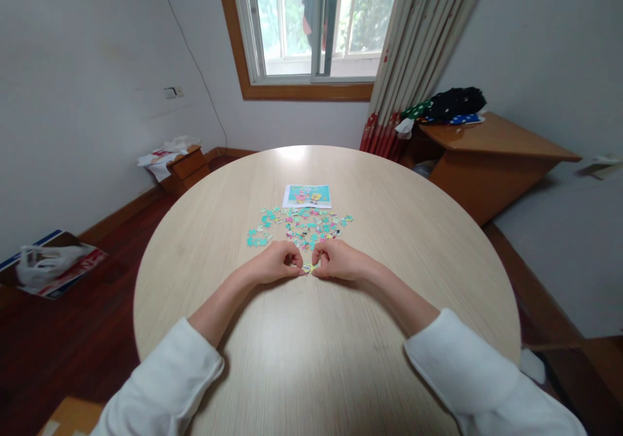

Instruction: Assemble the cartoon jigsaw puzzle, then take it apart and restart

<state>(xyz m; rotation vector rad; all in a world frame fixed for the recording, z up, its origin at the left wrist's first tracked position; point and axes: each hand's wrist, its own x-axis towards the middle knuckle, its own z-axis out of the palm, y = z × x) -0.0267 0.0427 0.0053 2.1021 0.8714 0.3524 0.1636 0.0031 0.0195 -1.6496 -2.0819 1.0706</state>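
Between my hands, low over the table, are yellow jigsaw puzzle pieces [307, 268]; whether they are joined I cannot tell. My left hand [278, 261] pinches their left side with thumb and forefinger. From the right, my right hand [338, 259] pinches the other side the same way. Just beyond my fingers lie many loose jigsaw pieces [311, 227] in teal, pink and yellow, spread flat. Behind them rests a picture sheet [307, 196] with a pink and a yellow cartoon figure on a teal ground.
The round pale wooden table [302, 358] fills the middle of the view. A brown desk [491, 137] with cloths [452, 104] on it stands to the right. On the left floor, a white plastic bag [48, 264] lies on a flat board. A window [316, 27] is ahead.
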